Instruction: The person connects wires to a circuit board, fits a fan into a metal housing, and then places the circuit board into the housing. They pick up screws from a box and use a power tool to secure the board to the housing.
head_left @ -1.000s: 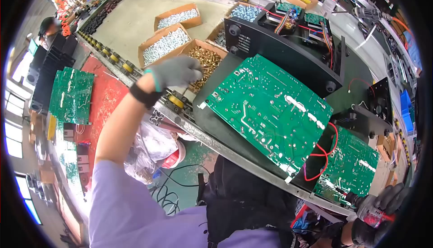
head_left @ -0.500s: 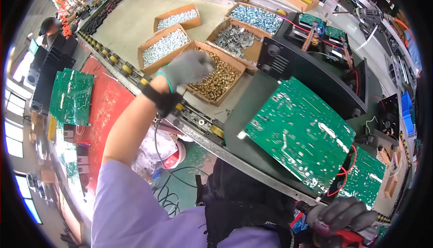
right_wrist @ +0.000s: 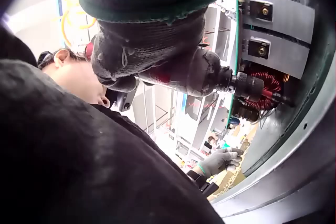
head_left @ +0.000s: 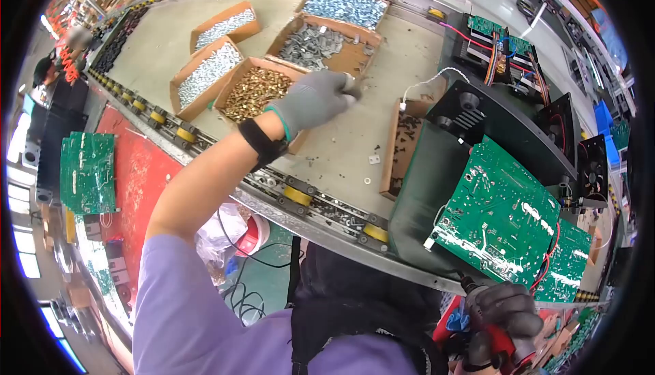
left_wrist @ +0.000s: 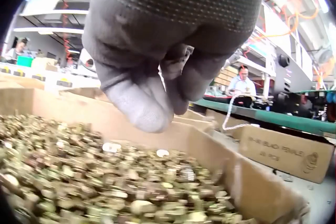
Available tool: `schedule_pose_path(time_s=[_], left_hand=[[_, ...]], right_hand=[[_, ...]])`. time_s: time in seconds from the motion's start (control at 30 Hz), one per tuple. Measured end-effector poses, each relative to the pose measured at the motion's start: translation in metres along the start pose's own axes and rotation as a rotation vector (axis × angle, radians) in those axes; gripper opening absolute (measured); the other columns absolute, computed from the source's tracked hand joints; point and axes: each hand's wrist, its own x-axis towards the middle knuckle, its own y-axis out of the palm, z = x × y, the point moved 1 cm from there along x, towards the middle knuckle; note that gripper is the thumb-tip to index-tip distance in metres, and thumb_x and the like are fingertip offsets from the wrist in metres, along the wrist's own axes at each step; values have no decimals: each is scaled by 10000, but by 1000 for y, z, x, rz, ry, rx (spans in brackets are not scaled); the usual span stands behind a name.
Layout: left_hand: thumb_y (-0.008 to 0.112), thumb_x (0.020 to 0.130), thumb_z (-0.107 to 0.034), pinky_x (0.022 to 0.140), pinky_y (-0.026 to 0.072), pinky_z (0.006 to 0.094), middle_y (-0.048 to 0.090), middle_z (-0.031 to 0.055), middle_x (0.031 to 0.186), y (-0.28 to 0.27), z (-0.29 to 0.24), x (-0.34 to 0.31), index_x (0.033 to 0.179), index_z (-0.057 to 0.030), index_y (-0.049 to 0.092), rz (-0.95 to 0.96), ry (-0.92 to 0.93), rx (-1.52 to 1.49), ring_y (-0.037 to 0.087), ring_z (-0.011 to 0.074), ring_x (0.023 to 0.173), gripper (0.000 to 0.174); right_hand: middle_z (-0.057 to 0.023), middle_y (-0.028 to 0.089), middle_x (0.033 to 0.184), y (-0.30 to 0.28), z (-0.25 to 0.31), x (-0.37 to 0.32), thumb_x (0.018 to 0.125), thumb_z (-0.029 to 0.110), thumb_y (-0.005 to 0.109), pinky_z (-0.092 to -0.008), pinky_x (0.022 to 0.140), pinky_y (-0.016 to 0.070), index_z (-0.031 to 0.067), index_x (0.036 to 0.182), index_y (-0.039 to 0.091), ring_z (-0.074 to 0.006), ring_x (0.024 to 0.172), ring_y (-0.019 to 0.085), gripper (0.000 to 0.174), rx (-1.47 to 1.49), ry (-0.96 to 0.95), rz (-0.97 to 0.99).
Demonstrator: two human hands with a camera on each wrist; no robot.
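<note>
My gloved left hand [head_left: 319, 98] hovers at the right edge of an open cardboard box of brass-coloured fasteners [head_left: 256, 94], next to a box of grey metal pieces [head_left: 310, 46]. In the left wrist view its fingers [left_wrist: 142, 111] bend in close together above the brass parts; I cannot tell whether the small bright patch between them is something held. At the bench's near edge, my gloved right hand [head_left: 505, 307] grips a red and black power drill [right_wrist: 202, 71]. Its bit points toward a green circuit board [head_left: 501, 214] leaning against a black metal casing [head_left: 508, 126].
Boxes of silvery screws [head_left: 208, 75] and bluish screws [head_left: 344, 10] stand farther back. A box with small black screws [head_left: 402, 139] sits beside the casing. Yellow rollers [head_left: 297, 195] line the bench edge. Stacked green boards [head_left: 89, 174] stand at the left.
My left hand has moved right, from over the brass fasteners to the box's edge beside the grey pieces. My right hand has come inward along the bench with the drill. The view has turned right.
</note>
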Motion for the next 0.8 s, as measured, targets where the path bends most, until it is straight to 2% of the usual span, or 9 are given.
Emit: schedule_pose_path(time_s=[0.03,0.07,0.17,0.33,0.5,0.63,0.7,0.77,0.8], left_hand=[[631,851,-217,789,514,343,697,120,913,12,-11,2,994,-79,704,61,63,14,668,253,862,211],[638,850,-203,742,519,312,693,108,873,22,-20,4,999,-75,702,122,127,27,670,200,817,207],[646,819,-210,744,522,342,692,140,893,60,-35,8,960,-75,692,229,-8,247,676,255,841,201],[682,764,-220,806,505,438,679,173,946,96,-37,15,955,-74,666,320,-124,360,646,357,931,241],[653,803,-227,819,503,412,673,138,979,93,-43,8,1005,-100,665,316,-96,457,644,324,959,238],[620,825,-189,830,501,406,664,119,986,92,-22,10,965,-115,656,203,-60,599,640,315,974,162],[587,833,-139,820,502,404,664,113,977,86,-22,10,1014,-127,648,158,-112,517,638,322,975,191],[534,860,-91,761,497,345,646,87,882,65,-33,-1,1073,-128,637,-54,-17,238,645,240,851,239],[491,889,-75,701,467,272,590,30,810,50,-46,-14,1130,-85,626,24,-51,-157,572,120,737,276]], right_hand=[[-87,456,831,-5,-4,-9,800,254,704,-322,637,475,55,1015,406,-210,742,510,417,-6,-64,-124],[-39,433,776,-5,-2,-14,775,246,751,-262,485,421,103,934,380,-164,628,477,428,-105,1,-292],[-44,427,779,-12,8,-22,791,256,745,-271,514,430,108,952,385,-168,650,480,421,-151,162,-404],[-43,428,784,-27,1,-36,791,238,739,-265,488,405,118,960,385,-161,645,470,410,-218,65,-436],[-39,449,770,-47,6,-40,767,210,744,-265,543,414,116,937,408,-165,665,480,388,-127,89,-344],[-30,452,760,-46,12,-29,729,229,765,-255,539,319,107,957,418,-139,648,418,433,107,0,-640],[-25,444,777,-53,18,-26,715,222,760,-263,538,285,110,982,410,-130,639,387,454,147,-34,-659],[-17,422,791,-56,24,-19,721,191,727,-264,550,300,114,992,401,-129,644,379,431,152,-123,-628],[-12,400,799,-52,23,-16,722,162,698,-258,561,299,106,1016,411,-127,651,367,415,147,-166,-664]])
